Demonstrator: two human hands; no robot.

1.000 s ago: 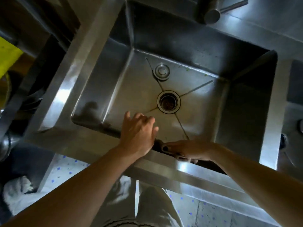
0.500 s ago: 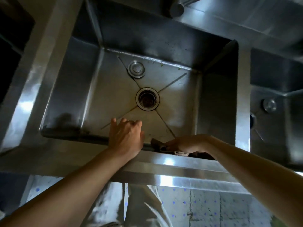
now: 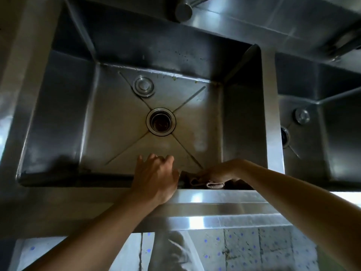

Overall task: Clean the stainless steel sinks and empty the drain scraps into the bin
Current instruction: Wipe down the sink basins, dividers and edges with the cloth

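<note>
The person leans over the big steel sink, both bare arms reaching down to its near edge. The left hand lies over the front rim, fingers loosely bent and hanging just inside the basin, its grip apart and holding nothing. Right beside it, the right hand is clamped on a dark rag, pressing it against the inside of the near wall just below the rim; a pale folded edge of the cloth pokes out under the palm. The two hands sit close, almost touching.

In the middle of the sink floor the round drain stands open, with something brownish down inside it, too dim to make out. Its metal plug lies flat on the floor farther back and a little to the left, apart from the drain. A few small greenish scraps cling along the seam where the floor meets the back wall, and dark specks dot that wall higher up.

To the right, past a steel divider, is a second sink with its own plug lying on the bottom. A tap spout hangs above the back rim.
</note>
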